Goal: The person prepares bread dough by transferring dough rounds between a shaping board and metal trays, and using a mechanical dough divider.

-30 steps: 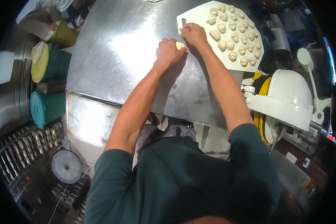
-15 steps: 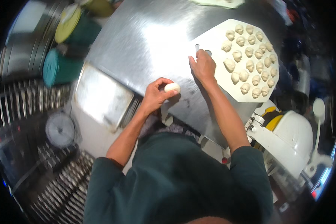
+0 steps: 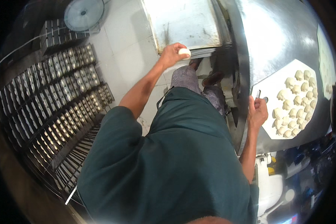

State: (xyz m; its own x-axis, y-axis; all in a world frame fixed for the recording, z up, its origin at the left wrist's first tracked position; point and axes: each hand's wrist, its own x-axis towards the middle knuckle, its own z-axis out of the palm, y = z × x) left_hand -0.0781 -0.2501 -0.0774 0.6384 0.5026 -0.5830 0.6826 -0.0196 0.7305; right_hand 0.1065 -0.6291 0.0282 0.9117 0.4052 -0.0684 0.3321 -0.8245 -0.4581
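Note:
My left hand [image 3: 171,56] pinches a smooth white dough ball [image 3: 184,53] between thumb and fingers, above the front edge of a stack of metal trays [image 3: 183,26]. Off to the right, the fingers of my right hand [image 3: 257,114] are curled round a short grey rod-like tool [image 3: 258,94]; its exact kind is hard to tell. That hand is at the left corner of a pale many-sided board [image 3: 267,125]. Spread over the board lie many lumpy, folded dough pieces [image 3: 297,100].
The board lies on a steel worktable [image 3: 265,44], beside another pale board [image 3: 324,59]. To the left stands a rack with rows of dough-filled moulds [image 3: 67,127]. A round grey lid [image 3: 84,14] is at upper left. A white machine [image 3: 269,190] stands at lower right.
My body and view have turned left, away from the table. My left hand has carried the dough ball from the table edge to the metal trays. My right hand keeps the rod-like tool.

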